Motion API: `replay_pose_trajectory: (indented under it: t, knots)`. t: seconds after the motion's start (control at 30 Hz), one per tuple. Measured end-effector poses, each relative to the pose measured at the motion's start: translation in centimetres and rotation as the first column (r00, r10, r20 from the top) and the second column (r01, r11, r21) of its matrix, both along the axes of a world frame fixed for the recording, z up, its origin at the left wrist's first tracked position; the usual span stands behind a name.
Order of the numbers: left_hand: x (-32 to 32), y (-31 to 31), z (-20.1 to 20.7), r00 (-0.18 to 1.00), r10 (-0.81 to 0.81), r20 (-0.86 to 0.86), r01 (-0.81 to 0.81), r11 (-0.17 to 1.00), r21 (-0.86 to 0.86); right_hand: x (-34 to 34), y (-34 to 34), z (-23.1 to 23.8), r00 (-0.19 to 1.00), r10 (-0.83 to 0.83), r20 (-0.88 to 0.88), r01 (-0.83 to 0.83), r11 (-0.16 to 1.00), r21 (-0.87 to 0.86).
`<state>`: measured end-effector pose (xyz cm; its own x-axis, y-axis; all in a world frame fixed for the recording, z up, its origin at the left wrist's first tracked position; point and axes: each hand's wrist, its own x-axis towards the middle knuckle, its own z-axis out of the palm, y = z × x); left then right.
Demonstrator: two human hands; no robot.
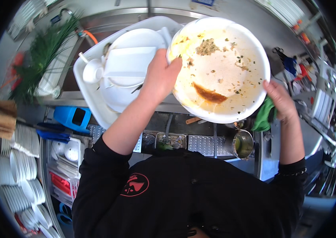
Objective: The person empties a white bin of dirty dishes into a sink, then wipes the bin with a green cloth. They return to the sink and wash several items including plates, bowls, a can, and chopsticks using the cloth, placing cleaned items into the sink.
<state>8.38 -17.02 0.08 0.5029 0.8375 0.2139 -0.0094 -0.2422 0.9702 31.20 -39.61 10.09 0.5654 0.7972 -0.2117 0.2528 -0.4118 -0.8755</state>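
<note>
A large round white plate is tipped toward me, smeared with brown sauce and scattered with bits of food. My left hand grips its left rim, thumb on the upper face. At the lower right rim is my right hand, its fingers partly hidden behind the plate. Left of the plate stands a white plastic tub holding white dishes, among them a rectangular dish and a small white cup. A green cloth hangs beside my right hand.
Stacks of white plates fill a shelf at the lower left, near a blue plastic container. Below the held plate are a perforated metal tray and a metal pot. Long green leaves lie at the upper left.
</note>
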Motion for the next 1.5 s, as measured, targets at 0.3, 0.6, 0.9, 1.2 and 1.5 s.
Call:
replay_pose_trajectory:
  t: [0.3, 0.6, 0.9, 1.2, 1.5]
  knots:
    - [6.3, -10.0, -8.5, 0.940, -0.134, -0.313, 0.172, 0.981, 0.095, 2.0, -10.5, -10.2, 0.913, -0.279, -0.298, 0.267, 0.960, -0.081]
    - [14.5, -20.1, -14.9, 0.898, -0.324, -0.299, 0.439, 0.607, 0.663, 3.9, -16.8, -14.2, 0.968, -0.011, 0.252, 0.131, 0.876, -0.465]
    - [13.3, -25.0, -21.3, 0.724, -0.346, -0.597, 0.670, 0.557, 0.491, 3.8, -18.4, -17.1, 0.914, 0.014, 0.405, 0.203, 0.849, -0.488]
    - [10.4, -22.8, -21.9, 0.909, -0.215, -0.357, 0.378, 0.786, 0.489, -0.7, -16.0, -17.9, 0.836, 0.012, 0.549, 0.259, 0.873, -0.414]
    - [5.5, -22.8, -25.1, 0.831, -0.225, -0.508, 0.518, 0.644, 0.563, -6.5, -13.4, -19.0, 0.673, 0.001, 0.740, 0.292, 0.919, -0.267]
